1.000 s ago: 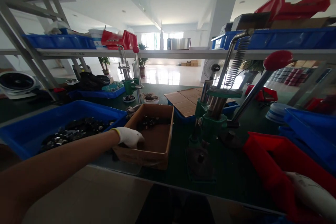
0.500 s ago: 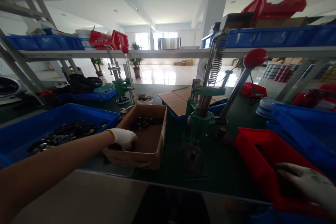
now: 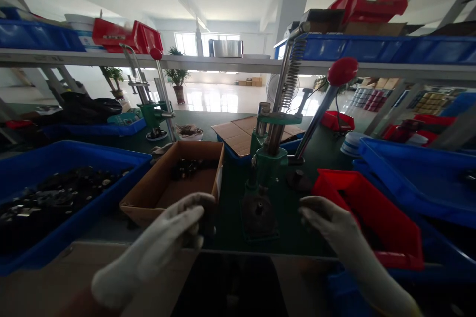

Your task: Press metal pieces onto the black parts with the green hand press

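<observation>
Holding gloved left hand (image 3: 156, 242) and right hand (image 3: 327, 223) half-curled, any pinched item unclear

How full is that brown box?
Mostly empty: the cardboard box holds only a small heap of dark metal parts near its far wall, and most of its brown floor shows.

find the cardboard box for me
In the head view, the cardboard box sits left of centre, between the blue bin and the green hand press, just beyond the gloved left hand.
</observation>
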The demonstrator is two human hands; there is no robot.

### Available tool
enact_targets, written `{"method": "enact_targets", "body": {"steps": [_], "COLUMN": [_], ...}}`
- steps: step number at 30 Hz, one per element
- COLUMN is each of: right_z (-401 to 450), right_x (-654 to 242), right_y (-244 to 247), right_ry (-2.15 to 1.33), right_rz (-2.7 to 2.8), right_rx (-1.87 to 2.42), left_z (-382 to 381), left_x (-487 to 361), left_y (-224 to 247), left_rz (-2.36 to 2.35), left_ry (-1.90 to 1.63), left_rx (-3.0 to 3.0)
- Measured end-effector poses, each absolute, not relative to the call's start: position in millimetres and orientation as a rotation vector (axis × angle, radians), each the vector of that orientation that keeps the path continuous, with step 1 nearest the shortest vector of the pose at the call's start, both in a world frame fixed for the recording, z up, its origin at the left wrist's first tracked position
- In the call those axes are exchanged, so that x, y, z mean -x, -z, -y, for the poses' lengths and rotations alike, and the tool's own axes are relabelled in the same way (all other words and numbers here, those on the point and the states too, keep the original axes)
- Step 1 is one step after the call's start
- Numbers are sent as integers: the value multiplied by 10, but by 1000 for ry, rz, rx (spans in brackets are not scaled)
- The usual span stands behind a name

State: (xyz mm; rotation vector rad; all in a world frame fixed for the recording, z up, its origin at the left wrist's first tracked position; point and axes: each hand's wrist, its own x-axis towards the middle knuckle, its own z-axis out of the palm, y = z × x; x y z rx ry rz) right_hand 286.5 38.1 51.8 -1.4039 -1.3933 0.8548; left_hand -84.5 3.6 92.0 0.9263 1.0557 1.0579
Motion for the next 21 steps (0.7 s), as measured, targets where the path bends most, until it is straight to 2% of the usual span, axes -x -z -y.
{"method": "enact_targets", "body": {"steps": [3, 7, 12, 17, 21], "right_z": [-558, -789, -905, -829, -691], "right_x": [-2280, -2045, -2025, -2070, -2090], "right_y": [-350, -165, -94, -84, -110], "right_ry": [-1097, -1035, -917, -839, -584], "right_rz": [1384, 1498, 1570, 1597, 1737], "right_rx": [1294, 1353, 1419, 1412, 1331], "left_z": [302, 506, 563, 503, 419], "left_x": [471, 220, 362, 475, 377], "left_y": [-411, 12, 185, 250, 267], "left_rz": [-934, -911, -1134, -1160, -1234], "left_ry": [-948, -935, -960, -894, -1024], "left_rx": [-628, -545, -720, -971, -1088]}}
